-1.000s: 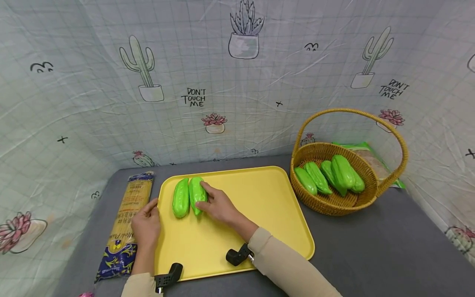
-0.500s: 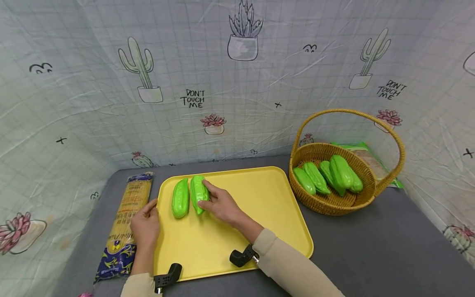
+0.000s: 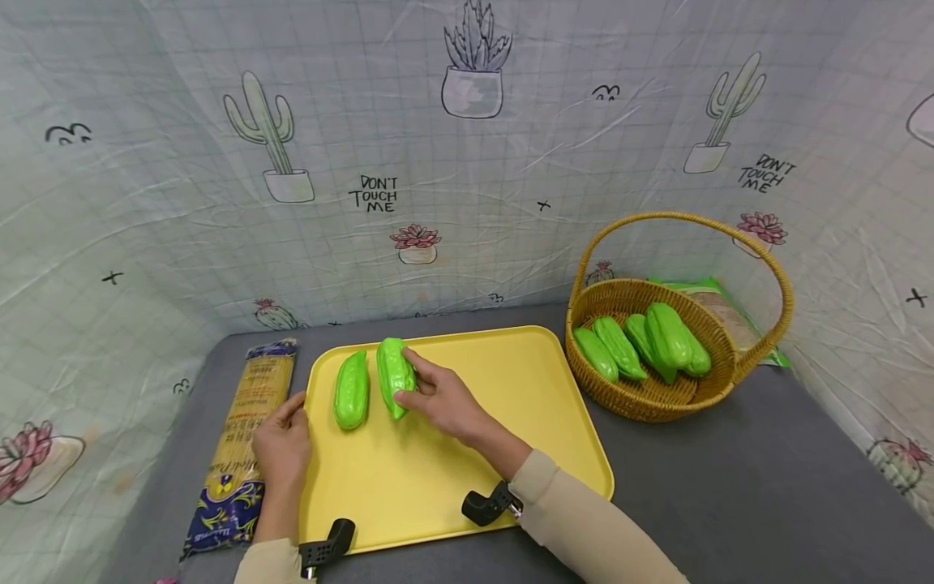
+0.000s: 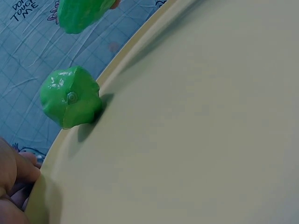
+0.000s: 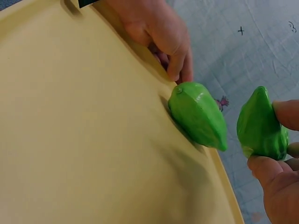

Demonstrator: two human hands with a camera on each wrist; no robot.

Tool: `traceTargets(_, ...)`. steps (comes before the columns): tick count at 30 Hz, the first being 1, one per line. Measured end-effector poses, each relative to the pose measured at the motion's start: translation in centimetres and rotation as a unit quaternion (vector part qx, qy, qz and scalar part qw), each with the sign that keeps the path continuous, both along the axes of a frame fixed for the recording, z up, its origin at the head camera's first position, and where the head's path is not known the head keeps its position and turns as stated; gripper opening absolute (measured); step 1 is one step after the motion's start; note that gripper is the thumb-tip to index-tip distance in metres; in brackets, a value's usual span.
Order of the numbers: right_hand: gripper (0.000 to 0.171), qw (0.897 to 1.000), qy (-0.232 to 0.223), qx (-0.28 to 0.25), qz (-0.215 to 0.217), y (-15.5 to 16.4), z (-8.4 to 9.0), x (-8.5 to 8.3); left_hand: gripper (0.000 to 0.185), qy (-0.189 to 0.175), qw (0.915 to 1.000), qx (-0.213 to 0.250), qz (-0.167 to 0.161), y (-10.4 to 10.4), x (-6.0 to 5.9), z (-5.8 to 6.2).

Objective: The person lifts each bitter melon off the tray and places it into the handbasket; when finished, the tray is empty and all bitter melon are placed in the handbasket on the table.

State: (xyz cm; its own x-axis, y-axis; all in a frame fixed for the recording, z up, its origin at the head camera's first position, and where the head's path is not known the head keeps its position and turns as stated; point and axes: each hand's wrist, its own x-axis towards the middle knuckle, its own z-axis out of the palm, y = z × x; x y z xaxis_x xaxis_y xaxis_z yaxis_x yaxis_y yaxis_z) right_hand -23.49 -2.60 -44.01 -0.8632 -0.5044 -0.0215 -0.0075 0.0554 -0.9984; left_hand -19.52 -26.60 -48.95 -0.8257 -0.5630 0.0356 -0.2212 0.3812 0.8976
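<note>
— Chayote (image 3: 395, 376) status?
— I see my right hand (image 3: 445, 400) pinching it, thumb under, fingers curled over its side, raised just off the yellow tray (image 3: 503, 381) (the right wrist view shows it clear of the surface).
— And the left?
— My left hand (image 3: 280, 446) rests on the tray's left rim, fingers loosely bent, gripping nothing. A second chayote (image 3: 351, 390) lies just beside, the wicker basket (image 3: 730, 341) well apart.

Glossy green ridged plastic gourd (image 3: 395, 375) pinched and lifted off the yellow plastic tray (image 3: 511, 405), second matching gourd (image 3: 351, 390) lying flat beside it
</note>
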Motion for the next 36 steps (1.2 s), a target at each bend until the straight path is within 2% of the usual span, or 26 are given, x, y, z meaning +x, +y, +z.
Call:
traceTargets(24, 0.073, 0.998, 0.048, 0.001, 0.036, 3.4, 1.3, 1.3, 0.037, 0.007, 1.0, -0.005, 0.001, 0.2, 0.1, -0.4)
traceTargets(36, 0.074, 0.998, 0.05, 0.005, 0.049, 5.3, 1.4, 1.8, 0.037, 0.009, 0.9999, -0.004, 0.003, 0.2, 0.2, -0.4)
